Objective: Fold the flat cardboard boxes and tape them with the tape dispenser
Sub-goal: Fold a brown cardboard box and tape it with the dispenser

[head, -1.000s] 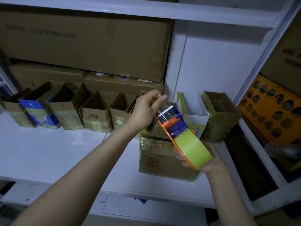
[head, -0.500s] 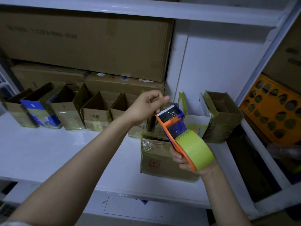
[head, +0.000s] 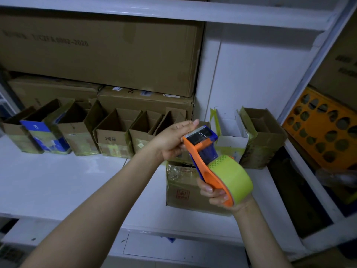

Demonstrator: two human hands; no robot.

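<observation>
Open brown cardboard boxes [head: 114,140] line the white shelf [head: 58,180]. The left hand [head: 172,142] pinches the toothed head of the orange plastic tape dispenser [head: 202,159], above a glossy taped box [head: 181,192]; the right hand [head: 216,196] curls its grip round the handle, beside the round green roll [head: 233,176].

orange-and-blue tape dispenser [head: 202,151], lime-green tape roll [head: 234,176], brown boxes [head: 114,138], white shelf [head: 58,178]
</observation>
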